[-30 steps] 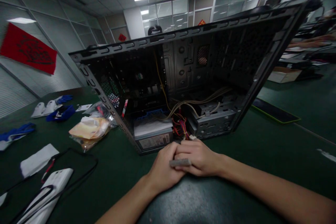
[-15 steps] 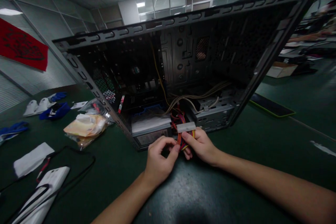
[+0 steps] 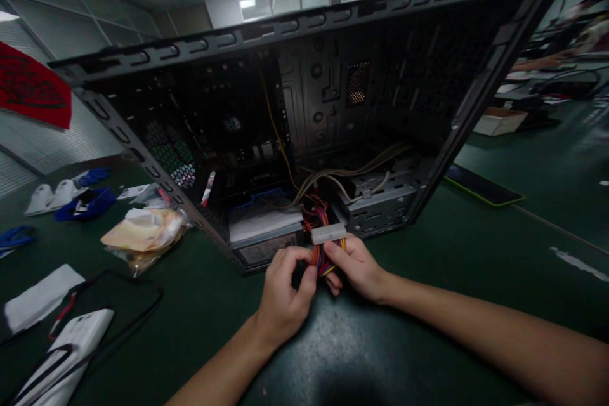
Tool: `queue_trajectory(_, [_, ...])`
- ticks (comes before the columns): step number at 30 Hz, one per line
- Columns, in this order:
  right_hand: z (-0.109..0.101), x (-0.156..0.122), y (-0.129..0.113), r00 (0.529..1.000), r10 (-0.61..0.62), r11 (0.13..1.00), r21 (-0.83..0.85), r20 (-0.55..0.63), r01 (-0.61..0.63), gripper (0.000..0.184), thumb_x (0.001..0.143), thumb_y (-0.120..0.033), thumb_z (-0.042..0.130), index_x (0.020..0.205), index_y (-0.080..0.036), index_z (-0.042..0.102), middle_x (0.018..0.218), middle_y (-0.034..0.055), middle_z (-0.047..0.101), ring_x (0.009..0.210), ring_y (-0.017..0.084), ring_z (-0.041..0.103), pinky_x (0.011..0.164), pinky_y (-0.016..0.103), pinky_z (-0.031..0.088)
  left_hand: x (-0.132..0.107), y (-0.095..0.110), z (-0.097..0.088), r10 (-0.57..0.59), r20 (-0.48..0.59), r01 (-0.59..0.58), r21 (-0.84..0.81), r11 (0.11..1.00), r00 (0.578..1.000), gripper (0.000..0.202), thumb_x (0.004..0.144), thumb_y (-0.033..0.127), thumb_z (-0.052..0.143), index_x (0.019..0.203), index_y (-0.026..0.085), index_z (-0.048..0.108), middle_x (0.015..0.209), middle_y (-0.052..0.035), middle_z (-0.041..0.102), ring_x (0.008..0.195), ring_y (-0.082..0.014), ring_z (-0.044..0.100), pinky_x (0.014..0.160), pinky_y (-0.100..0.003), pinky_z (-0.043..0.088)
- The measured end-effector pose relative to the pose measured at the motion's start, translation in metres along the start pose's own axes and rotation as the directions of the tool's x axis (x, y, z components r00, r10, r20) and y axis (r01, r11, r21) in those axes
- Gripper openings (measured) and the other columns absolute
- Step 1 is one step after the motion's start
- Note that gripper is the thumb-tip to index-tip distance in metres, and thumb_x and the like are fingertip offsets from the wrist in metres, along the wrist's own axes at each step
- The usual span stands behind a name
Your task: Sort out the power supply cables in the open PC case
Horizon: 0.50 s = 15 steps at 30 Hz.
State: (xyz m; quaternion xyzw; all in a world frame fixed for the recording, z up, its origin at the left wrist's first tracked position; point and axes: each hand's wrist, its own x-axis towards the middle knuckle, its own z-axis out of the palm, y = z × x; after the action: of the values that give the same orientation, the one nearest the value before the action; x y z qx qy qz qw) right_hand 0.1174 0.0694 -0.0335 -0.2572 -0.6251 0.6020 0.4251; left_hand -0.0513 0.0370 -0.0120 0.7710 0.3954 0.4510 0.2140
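An open computer case (image 3: 304, 32) stands in front of me, its inside facing me. At its lower front edge, my right hand (image 3: 359, 266) is closed on a wide white power connector (image 3: 329, 233) with a bundle of coloured wires (image 3: 323, 260) hanging from it; the right thumb lies over the wires just below the connector. My left hand (image 3: 288, 288) pinches the left side of the same wires between thumb and fingers. Behind the hands sits the power supply (image 3: 269, 250) in the case's bottom left. Grey cables (image 3: 352, 172) run across the case's floor toward the drive bay (image 3: 385, 209).
To the left on the green table lie a plastic bag (image 3: 143, 235), blue-and-white gloves (image 3: 85, 203), a white paper (image 3: 42, 295) and a white power strip (image 3: 71, 355) with black cords. A black mat (image 3: 483, 184) and a cardboard box (image 3: 499, 120) are on the right.
My view has shifted slightly, so the case and hands appear a little further left. Both hands keep their hold on the wires and connector.
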Motion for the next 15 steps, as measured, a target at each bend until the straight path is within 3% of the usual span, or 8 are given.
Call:
queue_trajectory(3, [-0.0014,-0.0002,0.0015,0.999,-0.032,0.999,-0.03,0.012,0.032,0.068,0.096,-0.065,0.039,0.051,-0.016,0.051,0.04,-0.0011,0.048,0.037,0.008,0.047,0.041,0.019,0.037,0.0025,0.0017,-0.0005,0.054,-0.027,-0.054,0.015,0.998,0.998,0.006,0.094,0.022,0.053,0.091,0.019,0.057,0.09,-0.0063,0.068,0.087,-0.0208,0.064,0.083,-0.034,0.047])
queue_trajectory(6, [-0.0014,-0.0004,-0.0008,1.0,-0.028,0.999,-0.037,-0.004,0.028,0.068,0.097,-0.064,0.038,0.051,-0.015,0.052,0.04,-0.0007,0.049,0.036,0.008,0.047,0.04,0.019,0.037,0.0048,0.0055,-0.0001,0.016,-0.042,-0.017,-0.029,0.999,0.999,0.01,0.095,0.02,0.049,0.087,0.019,0.054,0.088,-0.006,0.066,0.085,-0.02,0.063,0.081,-0.033,0.047])
queue_trajectory(9, [-0.0008,0.0,-0.0044,1.0,-0.015,0.999,-0.037,-0.023,0.014,0.068,0.095,-0.066,0.04,0.051,-0.015,0.051,0.04,-0.0008,0.048,0.035,0.008,0.046,0.039,0.019,0.036,0.005,0.007,0.0001,-0.014,-0.032,0.012,-0.053,0.999,0.999,0.013,0.097,0.021,0.045,0.085,0.019,0.052,0.086,-0.0058,0.065,0.083,-0.0199,0.061,0.08,-0.032,0.046])
queue_trajectory(15, [-0.0032,0.0008,-0.0035,0.999,-0.044,0.996,-0.079,-0.006,0.044,0.066,0.094,-0.066,0.041,0.053,-0.016,0.051,0.042,-0.0015,0.048,0.035,0.008,0.046,0.039,0.018,0.038,0.0055,0.0053,-0.0024,0.053,0.001,-0.053,-0.02,0.998,0.999,0.004,0.094,0.02,0.053,0.091,0.018,0.056,0.091,-0.006,0.065,0.087,-0.0204,0.061,0.083,-0.033,0.045])
